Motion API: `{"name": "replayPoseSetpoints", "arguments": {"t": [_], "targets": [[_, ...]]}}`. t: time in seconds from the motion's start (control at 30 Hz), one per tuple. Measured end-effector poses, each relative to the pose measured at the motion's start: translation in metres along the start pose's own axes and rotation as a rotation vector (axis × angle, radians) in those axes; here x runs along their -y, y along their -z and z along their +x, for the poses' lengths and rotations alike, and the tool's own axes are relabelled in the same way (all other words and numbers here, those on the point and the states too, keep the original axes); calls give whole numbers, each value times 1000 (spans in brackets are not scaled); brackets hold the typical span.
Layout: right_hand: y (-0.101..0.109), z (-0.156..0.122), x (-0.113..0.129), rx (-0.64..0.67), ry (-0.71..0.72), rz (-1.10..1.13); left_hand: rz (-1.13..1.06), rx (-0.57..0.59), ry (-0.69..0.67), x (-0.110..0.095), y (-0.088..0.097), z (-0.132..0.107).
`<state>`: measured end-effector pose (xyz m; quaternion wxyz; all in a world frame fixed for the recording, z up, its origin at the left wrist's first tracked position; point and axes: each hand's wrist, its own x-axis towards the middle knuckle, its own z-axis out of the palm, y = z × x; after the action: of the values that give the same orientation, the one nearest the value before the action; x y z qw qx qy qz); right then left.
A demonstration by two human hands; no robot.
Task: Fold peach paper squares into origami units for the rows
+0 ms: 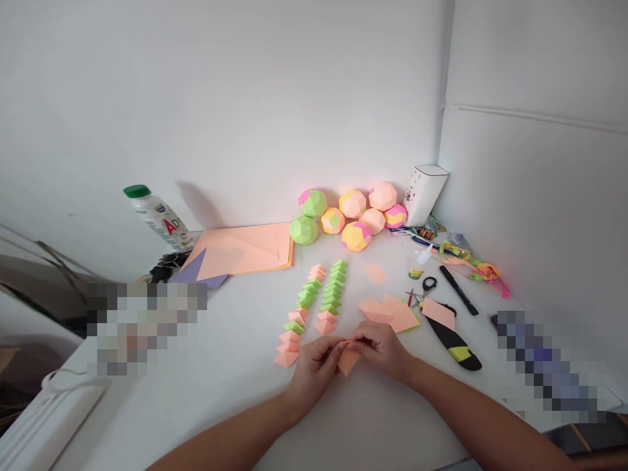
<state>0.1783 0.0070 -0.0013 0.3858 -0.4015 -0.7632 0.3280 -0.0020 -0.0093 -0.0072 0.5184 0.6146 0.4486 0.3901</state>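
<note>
Between my two hands, low over the white table, is a small peach paper piece point(348, 362) with a point hanging down. My left hand point(316, 366) pinches its left side, thumb against fingers. My right hand point(380, 347) pinches the top and right side, so part of the paper is hidden. Just beyond my left hand stand two rows of folded paper units, one green and peach point(296, 315), the other mostly green point(334, 288). Loose peach sheets point(400, 313) lie beyond my right hand, with a single peach piece point(375, 273) farther back.
Several faceted paper balls point(352, 204) sit against the wall. Large peach sheets point(240, 248) and a white bottle point(159, 216) are at left. Scissors point(429, 284), a black cutter point(449, 340), a black marker point(458, 290) and a white box point(426, 195) are at right.
</note>
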Motion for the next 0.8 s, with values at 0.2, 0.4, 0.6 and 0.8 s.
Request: {"name": "replayPoseSetpoints", "arguments": {"t": [0.2,0.4,0.6,0.8], "targets": [[0,0,-2,-8,26,-25,45,-8,-9,1,0,-1],[1,0,0,5,3,-17,101,-24,-32,2,1,-1],[0,-1,-1,53,-59,-21,128,-19,-63,2,0,0],[0,-3,4,159,-138,-22,92,39,-46,-2,1,2]]}}
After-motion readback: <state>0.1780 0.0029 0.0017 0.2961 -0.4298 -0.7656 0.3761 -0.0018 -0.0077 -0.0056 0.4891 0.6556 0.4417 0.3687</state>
